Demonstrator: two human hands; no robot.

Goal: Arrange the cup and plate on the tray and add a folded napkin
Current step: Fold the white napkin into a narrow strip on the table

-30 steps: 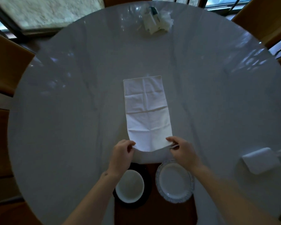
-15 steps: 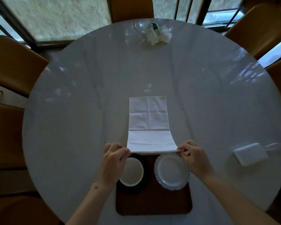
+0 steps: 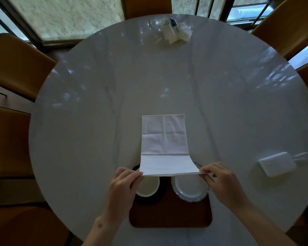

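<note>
White paper napkin (image 3: 164, 142) lies lengthwise on the round marble table (image 3: 96, 103), its far part flat on the surface and its near edge lifted clear. That near edge is pinched at both corners — the left hand (image 3: 124, 183) closed on the left corner between thumb and fingers, the right hand (image 3: 219, 180) closed on the right corner in the same way. The edge is drawn taut between the two pinches, probably so that it can be carried over evenly and a straight crease made; with one corner alone held, the sheet would likely sag and fold askew.

A brown tray (image 3: 171, 217) sits at the near edge of the table, directly beneath the hands. On it the white cup (image 3: 148, 188) rests on a dark saucer (image 3: 150, 199) at the left, and the patterned plate (image 3: 188, 190) is set just beside it at the right — so that part of the arrangement appears done. The folding is evidently being carried out on bare table beyond the tray because a flat, open surface is offered there. A white power adapter (image 3: 276, 164) lies well apart at the right, out of the way.
</note>
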